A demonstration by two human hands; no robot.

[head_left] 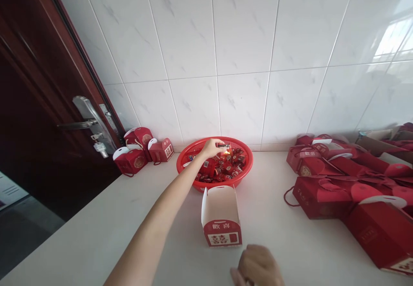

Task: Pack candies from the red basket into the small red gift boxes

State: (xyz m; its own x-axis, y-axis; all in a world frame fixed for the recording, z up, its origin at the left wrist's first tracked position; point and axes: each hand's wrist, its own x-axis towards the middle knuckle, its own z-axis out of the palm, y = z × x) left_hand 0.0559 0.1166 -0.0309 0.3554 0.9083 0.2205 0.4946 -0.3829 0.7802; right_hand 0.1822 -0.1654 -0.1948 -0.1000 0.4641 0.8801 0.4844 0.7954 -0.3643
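Observation:
My left hand (212,148) reaches over a red plastic basket (247,165) by the wall, its fingers pinched on a small dark and shiny packet (223,146). Red-wrapped candies (226,167) fill much of the basket. In front of the basket stands an open red and white box (222,234), with its flaps up and its pale inside showing. My right hand (258,266) is near the bottom edge, to the right of and below the box, with its fingers curled; what they hold, if anything, is hidden.
Three red boxes (137,159) stand at the back left beside the door with its metal handle (85,124). Many red gift boxes (325,198) crowd the right side of the white table (129,217). A tiled wall (193,105) bounds the back.

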